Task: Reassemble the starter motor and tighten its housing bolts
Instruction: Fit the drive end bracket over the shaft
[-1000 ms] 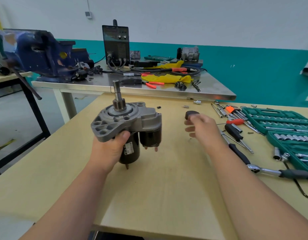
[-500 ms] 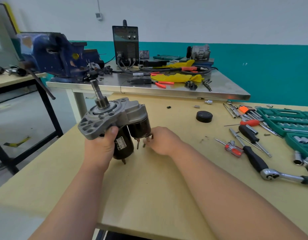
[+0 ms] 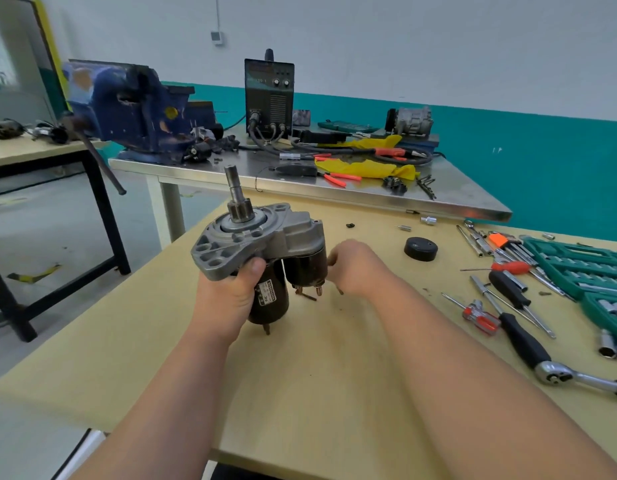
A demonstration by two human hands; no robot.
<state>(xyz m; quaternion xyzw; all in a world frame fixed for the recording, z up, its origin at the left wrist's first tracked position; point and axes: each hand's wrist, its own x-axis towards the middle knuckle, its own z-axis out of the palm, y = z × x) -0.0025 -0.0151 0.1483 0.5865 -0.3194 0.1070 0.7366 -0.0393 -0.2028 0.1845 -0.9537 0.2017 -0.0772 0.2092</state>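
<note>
I hold the starter motor (image 3: 262,237) upright above the wooden bench, its pinion shaft pointing up. My left hand (image 3: 231,296) grips the black motor body just under the grey aluminium nose housing. My right hand (image 3: 359,268) is curled against the right side of the black solenoid (image 3: 309,268), fingertips touching it near its copper terminals. A thin dark pin shows under this hand; what it belongs to is unclear. A round black end cap (image 3: 420,248) lies on the bench to the right.
A ratchet wrench (image 3: 556,374), screwdrivers (image 3: 480,318) and a green socket set (image 3: 598,268) lie at the right. Small sockets and bits (image 3: 428,220) sit near the far edge. Behind stands a steel table (image 3: 335,199) with a blue vise (image 3: 134,109) and a welder (image 3: 269,95).
My right hand let go of the black cap on the bench and came left to the solenoid. The motor tilted slightly, and my left hand's grip stayed the same.
</note>
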